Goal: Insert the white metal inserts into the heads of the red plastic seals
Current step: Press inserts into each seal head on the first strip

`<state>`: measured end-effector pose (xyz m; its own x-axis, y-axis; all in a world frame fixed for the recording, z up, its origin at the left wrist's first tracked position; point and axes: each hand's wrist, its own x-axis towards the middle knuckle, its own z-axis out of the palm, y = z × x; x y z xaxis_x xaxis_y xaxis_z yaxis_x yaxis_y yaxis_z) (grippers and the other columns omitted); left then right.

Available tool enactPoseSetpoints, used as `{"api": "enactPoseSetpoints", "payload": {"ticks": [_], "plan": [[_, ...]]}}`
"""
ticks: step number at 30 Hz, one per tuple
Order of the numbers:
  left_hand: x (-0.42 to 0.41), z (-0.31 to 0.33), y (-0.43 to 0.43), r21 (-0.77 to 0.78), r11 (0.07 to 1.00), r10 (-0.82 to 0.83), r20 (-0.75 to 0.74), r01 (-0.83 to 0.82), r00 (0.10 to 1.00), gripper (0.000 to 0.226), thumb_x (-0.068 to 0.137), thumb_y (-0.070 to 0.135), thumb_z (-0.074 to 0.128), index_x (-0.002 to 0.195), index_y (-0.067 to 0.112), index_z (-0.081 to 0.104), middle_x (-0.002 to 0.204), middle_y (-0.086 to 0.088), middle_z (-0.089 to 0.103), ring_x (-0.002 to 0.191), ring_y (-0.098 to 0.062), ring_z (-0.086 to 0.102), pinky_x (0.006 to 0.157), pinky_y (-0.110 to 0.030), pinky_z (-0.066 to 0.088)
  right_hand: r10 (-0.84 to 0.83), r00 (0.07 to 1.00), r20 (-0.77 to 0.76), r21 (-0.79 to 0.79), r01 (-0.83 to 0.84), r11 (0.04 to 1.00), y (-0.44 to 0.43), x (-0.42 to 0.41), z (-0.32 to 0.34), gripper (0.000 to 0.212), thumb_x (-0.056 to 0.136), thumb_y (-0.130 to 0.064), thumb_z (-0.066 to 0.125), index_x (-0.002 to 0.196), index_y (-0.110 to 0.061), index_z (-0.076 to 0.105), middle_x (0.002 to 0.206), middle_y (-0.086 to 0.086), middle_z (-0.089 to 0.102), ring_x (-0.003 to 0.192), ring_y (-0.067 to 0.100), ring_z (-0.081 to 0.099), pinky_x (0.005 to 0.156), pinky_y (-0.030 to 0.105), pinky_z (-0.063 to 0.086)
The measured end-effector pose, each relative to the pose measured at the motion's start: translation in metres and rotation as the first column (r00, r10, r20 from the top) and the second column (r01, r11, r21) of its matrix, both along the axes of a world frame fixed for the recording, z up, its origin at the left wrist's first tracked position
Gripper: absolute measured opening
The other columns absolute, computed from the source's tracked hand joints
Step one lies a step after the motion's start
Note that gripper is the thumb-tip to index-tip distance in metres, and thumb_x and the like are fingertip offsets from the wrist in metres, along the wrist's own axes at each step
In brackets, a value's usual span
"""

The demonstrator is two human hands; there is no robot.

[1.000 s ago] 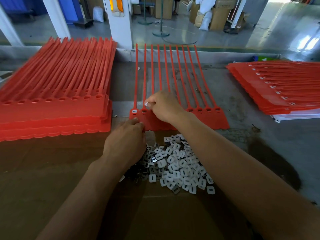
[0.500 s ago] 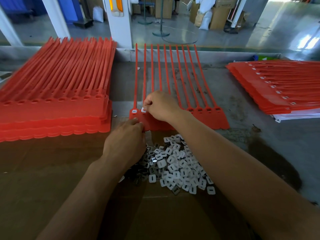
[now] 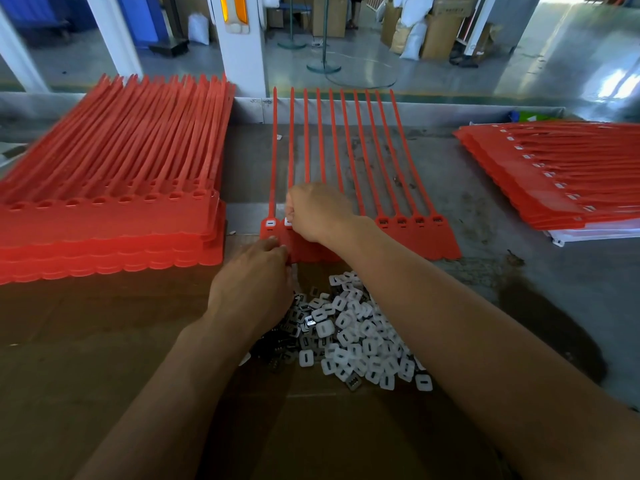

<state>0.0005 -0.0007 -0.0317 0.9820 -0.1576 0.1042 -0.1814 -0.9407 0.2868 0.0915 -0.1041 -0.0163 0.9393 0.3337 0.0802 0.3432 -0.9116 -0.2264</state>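
Red seals (image 3: 349,161) lie joined in a row on the surface (image 3: 519,271), straps running straight away from me, heads nearest. My right hand (image 3: 320,211) pinches a white insert (image 3: 287,221) onto the second head. My left hand (image 3: 254,289) rests curled over loose inserts (image 3: 360,337) on cardboard (image 3: 86,358).

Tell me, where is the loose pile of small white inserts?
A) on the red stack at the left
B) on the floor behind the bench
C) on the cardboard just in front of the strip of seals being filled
C: the white inserts lie heaped on the cardboard, nearer the person than the strip of seals.
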Motion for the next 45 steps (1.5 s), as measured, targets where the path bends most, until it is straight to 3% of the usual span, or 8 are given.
{"api": "enactPoseSetpoints", "payload": {"ticks": [6, 18, 22, 25, 29, 33, 39, 45], "plan": [[0.001, -0.001, 0.000, 0.014, 1.000, -0.004, -0.005, 0.004, 1.000, 0.032, 0.092, 0.021, 0.042, 0.118, 0.012, 0.058, 0.127, -0.004, 0.052, 0.114, -0.020, 0.049, 0.091, -0.031, 0.042, -0.088, 0.993, 0.077, 0.090, 0.081, 0.993, -0.002, -0.001, -0.006, 0.020, 0.090, -0.023, 0.059, 0.105, -0.012, 0.065, 0.100, 0.004, 0.067, 0.092, 0.019, 0.063, 0.075, 0.026, 0.048], [0.000, -0.002, 0.001, 0.015, 1.000, -0.002, 0.018, 0.002, 1.000, 0.031, 0.092, 0.021, 0.041, 0.115, 0.012, 0.059, 0.126, -0.003, 0.053, 0.114, -0.021, 0.050, 0.090, -0.032, 0.042, -0.258, 0.938, -0.230, 0.236, 0.311, 0.921, 0.003, 0.022, -0.002, 0.027, 0.080, -0.021, 0.067, 0.105, -0.012, 0.064, 0.094, 0.003, 0.064, 0.084, 0.020, 0.059, 0.065, 0.029, 0.044], [0.000, -0.001, 0.001, 0.017, 1.000, -0.003, 0.013, 0.003, 1.000, 0.031, 0.092, 0.021, 0.041, 0.116, 0.013, 0.059, 0.127, -0.002, 0.053, 0.114, -0.021, 0.050, 0.091, -0.033, 0.042, -0.234, 0.947, -0.219, 0.263, 0.288, 0.921, 0.000, 0.019, -0.005, 0.017, 0.082, -0.018, 0.065, 0.098, -0.012, 0.066, 0.092, 0.002, 0.066, 0.081, 0.017, 0.060, 0.065, 0.029, 0.048], [0.001, -0.001, 0.000, 0.015, 1.000, -0.009, 0.012, 0.009, 1.000, 0.030, 0.093, 0.022, 0.039, 0.112, 0.013, 0.060, 0.123, -0.002, 0.055, 0.111, -0.021, 0.052, 0.090, -0.034, 0.045, -0.126, 0.959, -0.253, 0.342, 0.210, 0.916, -0.009, 0.007, -0.001, 0.013, 0.084, -0.015, 0.065, 0.095, -0.011, 0.070, 0.100, 0.005, 0.068, 0.093, 0.019, 0.062, 0.081, 0.031, 0.051], [0.002, -0.002, 0.000, 0.015, 1.000, -0.009, 0.006, 0.009, 1.000, 0.030, 0.093, 0.022, 0.039, 0.113, 0.013, 0.059, 0.126, -0.003, 0.053, 0.113, -0.021, 0.051, 0.093, -0.034, 0.043, 0.024, 0.969, -0.245, 0.451, 0.092, 0.888, -0.033, -0.020, 0.020, 0.015, 0.083, -0.017, 0.067, 0.097, -0.013, 0.069, 0.105, -0.001, 0.067, 0.094, 0.008, 0.058, 0.081, 0.017, 0.044], [0.002, -0.003, 0.000, 0.025, 1.000, -0.014, 0.007, 0.013, 1.000, 0.030, 0.093, 0.021, 0.040, 0.116, 0.013, 0.057, 0.130, -0.004, 0.051, 0.118, -0.020, 0.048, 0.098, -0.031, 0.038, 0.098, 0.945, -0.311, 0.252, -0.017, 0.968, -0.054, -0.045, 0.035, 0.015, 0.082, -0.021, 0.068, 0.096, -0.018, 0.070, 0.089, -0.013, 0.061, 0.076, -0.005, 0.052, 0.068, 0.006, 0.038], [0.003, -0.002, 0.000, 0.023, 1.000, -0.004, -0.017, 0.004, 1.000, 0.031, 0.094, 0.021, 0.039, 0.119, 0.012, 0.055, 0.131, -0.004, 0.049, 0.119, -0.019, 0.046, 0.098, -0.030, 0.037, 0.100, 0.910, -0.402, 0.032, -0.096, 0.995, -0.056, -0.061, 0.034, 0.020, 0.082, -0.017, 0.069, 0.101, -0.020, 0.070, 0.108, -0.007, 0.065, 0.101, 0.009, 0.058, 0.091, 0.026, 0.047], [0.002, -0.001, 0.000, 0.026, 1.000, -0.006, 0.001, 0.006, 1.000, 0.031, 0.094, 0.021, 0.039, 0.118, 0.012, 0.056, 0.129, -0.004, 0.051, 0.116, -0.019, 0.048, 0.096, -0.029, 0.037, 0.111, 0.920, -0.377, 0.021, -0.112, 0.994, -0.058, -0.059, 0.028, 0.011, 0.081, -0.014, 0.070, 0.091, -0.017, 0.070, 0.075, -0.017, 0.051, 0.084, 0.006, 0.056, 0.073, 0.019, 0.046]]}}
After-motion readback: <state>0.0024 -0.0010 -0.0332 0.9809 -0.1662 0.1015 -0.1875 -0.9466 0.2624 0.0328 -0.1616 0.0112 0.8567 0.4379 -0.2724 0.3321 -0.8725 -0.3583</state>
